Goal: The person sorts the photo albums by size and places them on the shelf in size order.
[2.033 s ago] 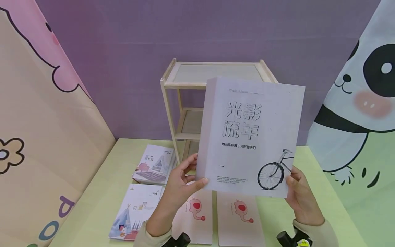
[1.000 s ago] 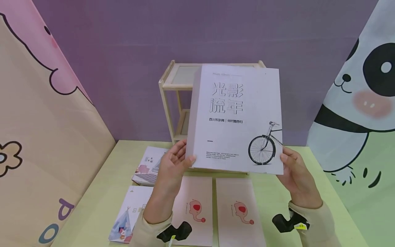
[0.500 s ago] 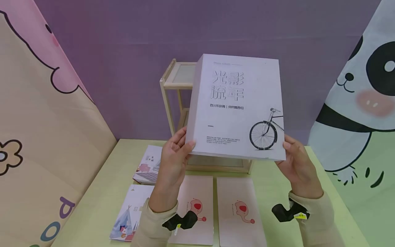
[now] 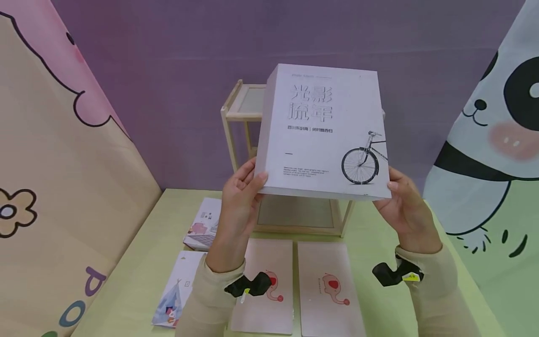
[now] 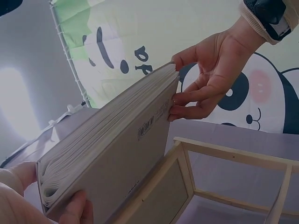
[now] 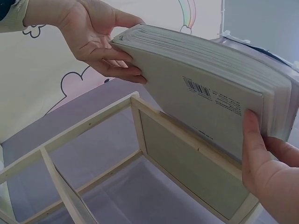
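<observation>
A thick white photo album (image 4: 320, 154) with a bicycle printed on its cover is held up in front of the wooden shelf rack (image 4: 301, 229). My left hand (image 4: 240, 201) grips its lower left corner, thumb on the cover and fingers behind. At the lower right corner my right hand (image 4: 408, 210) pinches it the same way. The right wrist view shows the album's back cover (image 6: 187, 93) with a barcode, tilted close over the rack's top panel (image 6: 191, 158). Page edges (image 5: 107, 112) face the camera in the left wrist view.
Two pale books with red elephants (image 4: 330, 281) lie side by side at the front of the green table (image 4: 126, 281). To the left lie two more picture-covered books, one with a tent (image 4: 174, 299), one behind it (image 4: 202, 227). Printed cloths and a purple backdrop (image 4: 168, 93) surround the table.
Both hands have raised the album and shifted it left, up to the level of the rack's top. It has tipped back, and its lower edge now shows more. The books on the table stayed put.
</observation>
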The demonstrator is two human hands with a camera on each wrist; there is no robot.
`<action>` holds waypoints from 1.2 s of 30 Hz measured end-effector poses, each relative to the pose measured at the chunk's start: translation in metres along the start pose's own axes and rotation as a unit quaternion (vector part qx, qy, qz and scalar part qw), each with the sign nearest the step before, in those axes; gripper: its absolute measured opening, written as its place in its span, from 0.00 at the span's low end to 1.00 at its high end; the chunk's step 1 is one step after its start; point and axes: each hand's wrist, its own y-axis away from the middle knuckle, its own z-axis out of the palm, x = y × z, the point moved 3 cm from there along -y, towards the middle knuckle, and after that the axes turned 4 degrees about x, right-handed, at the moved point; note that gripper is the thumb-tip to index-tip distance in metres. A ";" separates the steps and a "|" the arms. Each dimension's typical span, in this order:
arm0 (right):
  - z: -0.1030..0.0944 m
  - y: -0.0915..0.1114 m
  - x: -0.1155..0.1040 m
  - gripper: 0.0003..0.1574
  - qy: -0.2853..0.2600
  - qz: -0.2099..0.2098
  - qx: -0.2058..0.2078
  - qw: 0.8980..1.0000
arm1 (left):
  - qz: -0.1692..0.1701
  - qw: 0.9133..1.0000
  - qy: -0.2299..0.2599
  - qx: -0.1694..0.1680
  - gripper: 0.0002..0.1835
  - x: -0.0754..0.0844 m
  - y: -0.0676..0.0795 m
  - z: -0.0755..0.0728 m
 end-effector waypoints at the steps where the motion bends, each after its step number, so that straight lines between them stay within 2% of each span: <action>1: 0.000 -0.002 -0.001 0.26 0.004 0.000 -0.001 1.000 | 0.003 1.000 0.003 -0.003 0.26 0.000 -0.002 0.001; 7: 0.001 -0.012 -0.006 0.27 0.023 0.004 -0.001 1.000 | 0.014 1.000 0.011 0.004 0.27 0.003 -0.011 0.004; 12: 0.000 -0.021 -0.008 0.26 0.011 0.002 0.003 1.000 | 0.013 1.000 -0.004 0.022 0.24 0.005 -0.019 0.007; 19: -0.003 -0.035 -0.010 0.24 0.021 0.002 0.008 1.000 | 0.015 0.999 -0.023 0.045 0.23 0.007 -0.032 0.011; 22: -0.004 -0.041 -0.011 0.24 0.030 0.003 0.022 0.999 | 0.014 0.999 -0.021 0.048 0.22 0.009 -0.037 0.013; 30: -0.002 -0.053 -0.011 0.27 0.033 0.018 0.044 0.998 | 0.003 0.999 0.020 0.049 0.22 0.012 -0.048 0.016; 36: -0.001 -0.061 -0.009 0.27 -0.020 0.028 0.061 0.998 | 0.000 0.995 0.064 0.074 0.22 0.013 -0.055 0.018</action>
